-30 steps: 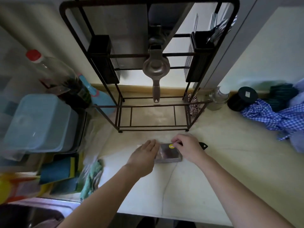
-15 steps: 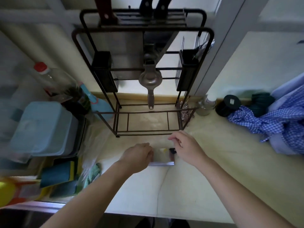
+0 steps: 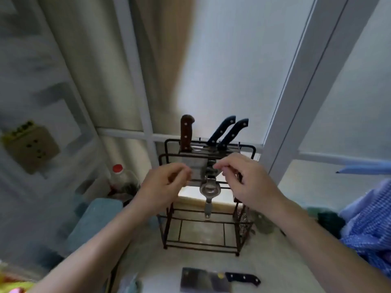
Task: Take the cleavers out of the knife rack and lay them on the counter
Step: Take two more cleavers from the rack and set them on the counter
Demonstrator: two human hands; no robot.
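A black wire knife rack (image 3: 252, 152) stands at the back of the counter. Three knives stick up from its top: one with a brown handle (image 3: 186, 132) on the left and two with black handles (image 3: 221, 130) (image 3: 233, 133) to its right. One cleaver (image 3: 206, 280) with a black handle lies flat on the pale counter (image 3: 275, 271) in front of the rack. My left hand (image 3: 163, 185) and my right hand (image 3: 247, 178) are raised in front of the rack's upper part, fingers loosely curled, holding nothing.
A metal squeezer (image 3: 209, 189) hangs in the rack's middle. A red-capped bottle (image 3: 118, 172) and a blue-lidded box (image 3: 93, 225) stand to the left. Blue checked cloth (image 3: 368, 225) lies at the right. A wall socket (image 3: 31, 146) is on the left wall.
Both hands let go of the cleaver on the counter and rose to the rack's top. The camera tilted up, bringing the knife handles into view.
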